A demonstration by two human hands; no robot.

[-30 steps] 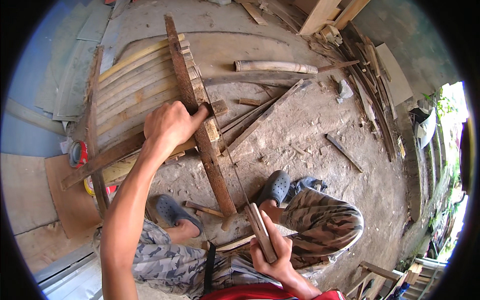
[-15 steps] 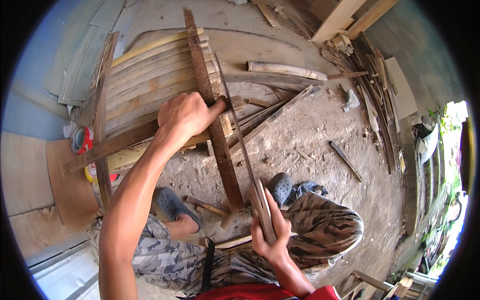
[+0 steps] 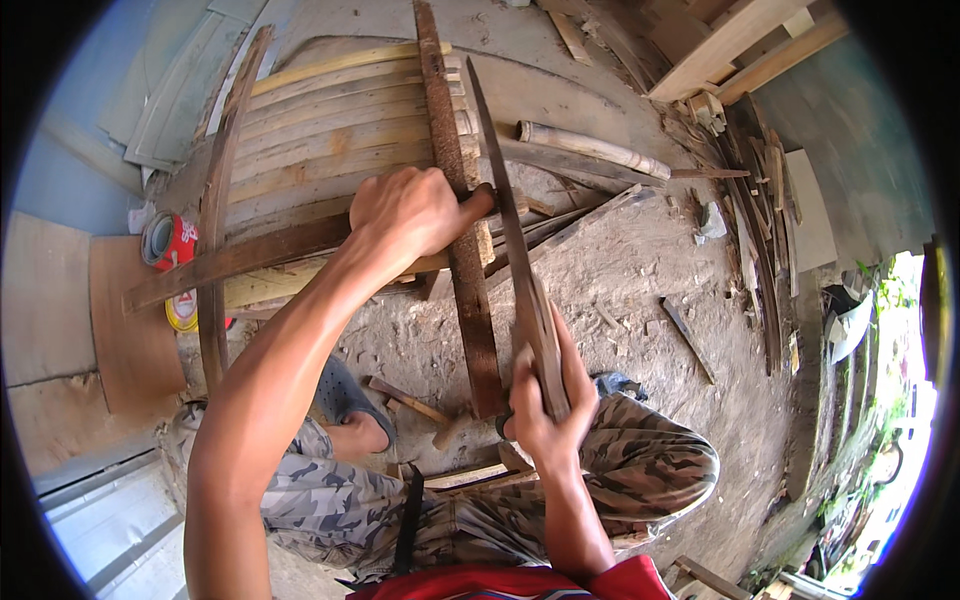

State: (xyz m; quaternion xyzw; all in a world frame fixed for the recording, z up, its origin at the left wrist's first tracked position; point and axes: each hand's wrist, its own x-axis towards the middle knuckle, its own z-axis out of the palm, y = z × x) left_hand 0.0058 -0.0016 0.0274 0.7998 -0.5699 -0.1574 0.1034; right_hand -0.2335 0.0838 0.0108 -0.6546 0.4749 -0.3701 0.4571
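My left hand (image 3: 405, 215) is closed in a fist around a short wooden handle (image 3: 481, 199), resting on a rough dark wooden bar (image 3: 462, 260). That bar lies across a frame of pale bamboo slats (image 3: 330, 130). My right hand (image 3: 548, 405) grips a bundle of thin bamboo strips (image 3: 540, 335) just above my knee. One long dark strip (image 3: 492, 170) runs from that bundle up past the left fist, close beside the handle. Whether a blade touches the strip is hidden by the fist.
A red tin can (image 3: 176, 240) and a yellow roll (image 3: 183, 312) sit left of the frame. A bamboo pole (image 3: 592, 150) lies beyond it. Planks (image 3: 735, 45) and offcuts pile up at the right. Wood scraps (image 3: 408, 400) litter the dirt by my grey shoe (image 3: 342, 392).
My right hand has lifted the strip bundle up and forward, so the long strip now stands beside the left fist. The left hand stays on the dark bar.
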